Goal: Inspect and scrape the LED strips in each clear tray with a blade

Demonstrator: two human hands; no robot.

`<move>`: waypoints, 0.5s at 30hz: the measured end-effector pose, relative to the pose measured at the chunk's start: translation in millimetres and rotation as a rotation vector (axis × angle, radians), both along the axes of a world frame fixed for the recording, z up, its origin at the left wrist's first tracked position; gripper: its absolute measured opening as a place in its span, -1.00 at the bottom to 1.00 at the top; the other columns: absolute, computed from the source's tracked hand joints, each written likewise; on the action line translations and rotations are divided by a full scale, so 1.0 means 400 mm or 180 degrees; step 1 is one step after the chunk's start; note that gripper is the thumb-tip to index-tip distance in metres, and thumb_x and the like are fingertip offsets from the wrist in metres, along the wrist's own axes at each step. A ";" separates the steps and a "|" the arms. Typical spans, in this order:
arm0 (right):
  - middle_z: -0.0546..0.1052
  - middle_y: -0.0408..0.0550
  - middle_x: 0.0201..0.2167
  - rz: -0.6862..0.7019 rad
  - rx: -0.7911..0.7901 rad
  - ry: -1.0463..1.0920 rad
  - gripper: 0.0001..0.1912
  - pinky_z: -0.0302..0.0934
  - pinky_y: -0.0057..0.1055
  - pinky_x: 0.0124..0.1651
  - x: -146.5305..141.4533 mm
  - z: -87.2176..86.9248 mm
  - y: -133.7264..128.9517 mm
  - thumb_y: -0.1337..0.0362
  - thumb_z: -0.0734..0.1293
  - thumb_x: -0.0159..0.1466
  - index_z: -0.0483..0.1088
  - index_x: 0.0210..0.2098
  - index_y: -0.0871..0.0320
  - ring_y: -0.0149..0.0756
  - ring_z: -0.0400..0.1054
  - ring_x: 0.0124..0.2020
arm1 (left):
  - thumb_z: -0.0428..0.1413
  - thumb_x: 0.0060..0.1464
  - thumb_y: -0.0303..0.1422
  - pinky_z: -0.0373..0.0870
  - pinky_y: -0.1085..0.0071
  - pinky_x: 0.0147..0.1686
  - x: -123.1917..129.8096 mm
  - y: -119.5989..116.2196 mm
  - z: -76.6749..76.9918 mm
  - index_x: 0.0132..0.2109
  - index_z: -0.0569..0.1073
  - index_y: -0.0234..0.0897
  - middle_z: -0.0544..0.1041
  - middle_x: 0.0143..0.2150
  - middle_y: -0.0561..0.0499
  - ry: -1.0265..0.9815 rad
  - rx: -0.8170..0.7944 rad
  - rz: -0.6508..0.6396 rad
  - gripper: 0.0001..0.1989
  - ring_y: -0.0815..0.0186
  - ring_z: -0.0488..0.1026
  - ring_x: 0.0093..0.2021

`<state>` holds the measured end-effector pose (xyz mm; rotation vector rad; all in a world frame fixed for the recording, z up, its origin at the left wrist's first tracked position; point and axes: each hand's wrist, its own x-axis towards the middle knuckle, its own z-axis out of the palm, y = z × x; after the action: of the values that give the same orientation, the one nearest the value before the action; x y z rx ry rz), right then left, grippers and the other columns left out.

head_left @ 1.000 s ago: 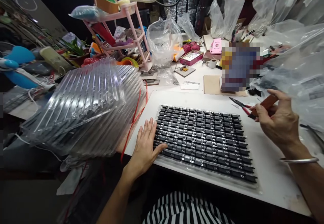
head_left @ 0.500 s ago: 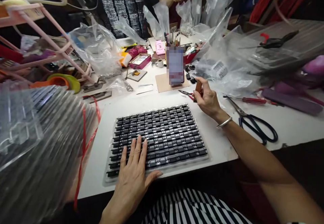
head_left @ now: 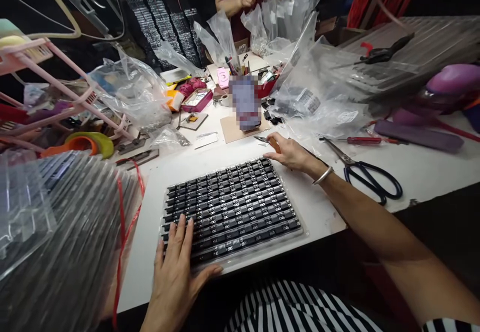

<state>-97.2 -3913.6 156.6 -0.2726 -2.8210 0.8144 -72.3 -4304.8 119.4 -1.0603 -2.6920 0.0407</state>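
Observation:
A clear plastic tray (head_left: 305, 232) lies on the white table, filled with rows of small black electronic parts (head_left: 232, 207). My left hand (head_left: 174, 257) rests with fingers outstretched over the tray's near left corner, thumb along the front edge. Beyond the tray's far right corner, my right hand (head_left: 290, 151) is closed around a small brown wooden block (head_left: 275, 145); the fingers hide part of it. Just past that hand the tip of a pair of pliers (head_left: 261, 139) shows on the table.
Large scissors (head_left: 369, 174) and a red screwdriver (head_left: 363, 140) lie to the right. Stacked clear trays (head_left: 82, 232) with red ribbon (head_left: 122, 222) stand at left. A blurred phone-like object (head_left: 245, 102) stands ahead, amid plastic bags (head_left: 311, 97). Across the table is another person (head_left: 238, 4).
My right hand has come down with the brown block, from raised to near the tray's far right corner. My left hand has slid toward the tray's left edge. The view has shifted slightly.

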 end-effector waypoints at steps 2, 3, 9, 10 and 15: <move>0.48 -0.03 -0.31 0.0087 0.0108 -0.0148 -0.54 0.14 -0.39 -0.31 -0.001 -0.008 0.002 0.10 0.38 0.17 0.26 0.00 0.13 -0.20 0.39 -0.30 | -0.09 0.10 0.15 0.02 -0.13 0.22 -0.001 -0.023 -0.005 0.40 -0.28 -0.25 -0.04 0.40 -0.29 -0.0086 0.0027 0.0142 -0.06 -0.11 -0.06 0.37; 0.49 -0.01 -0.29 0.0098 0.0113 -0.0174 -0.53 0.13 -0.40 -0.31 -0.001 -0.012 0.002 0.11 0.39 0.16 0.26 0.00 0.13 -0.19 0.38 -0.29 | -0.07 0.10 0.13 0.02 -0.15 0.22 0.001 -0.031 -0.005 0.40 -0.29 -0.23 -0.04 0.41 -0.28 -0.0135 0.0060 0.0221 -0.07 -0.11 -0.06 0.37; 0.50 0.01 -0.23 0.0131 0.0147 -0.0342 -0.48 0.08 -0.43 -0.31 -0.001 -0.012 0.005 0.12 0.40 0.15 0.25 0.04 0.14 -0.20 0.37 -0.26 | -0.01 0.14 0.00 0.00 -0.23 0.21 0.011 -0.053 0.002 0.40 -0.30 -0.16 -0.08 0.42 -0.25 -0.0391 0.0264 0.0485 -0.13 -0.14 -0.12 0.38; 0.50 0.01 -0.23 0.0126 0.0137 -0.0349 -0.49 0.08 -0.44 -0.30 0.000 -0.009 0.006 0.12 0.40 0.16 0.25 0.04 0.14 -0.20 0.37 -0.25 | -0.01 0.15 -0.01 0.01 -0.25 0.21 0.011 -0.058 0.002 0.40 -0.30 -0.15 -0.09 0.42 -0.25 -0.0415 0.0312 0.0493 -0.14 -0.15 -0.12 0.38; 0.53 0.02 -0.34 -0.0172 -0.0035 -0.0363 -0.71 0.05 -0.44 -0.36 0.002 0.011 0.005 0.21 0.20 0.30 0.28 -0.03 0.21 -0.26 0.36 -0.37 | 0.05 0.11 -0.04 0.05 -0.22 0.21 0.006 -0.073 0.001 0.40 -0.23 -0.08 -0.13 0.43 -0.17 -0.0647 0.0744 0.0572 -0.14 -0.14 -0.12 0.38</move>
<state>-96.4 -3911.6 161.2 -0.4074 -2.9010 0.8283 -69.9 -4334.0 119.6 -0.7898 -2.8746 -0.3588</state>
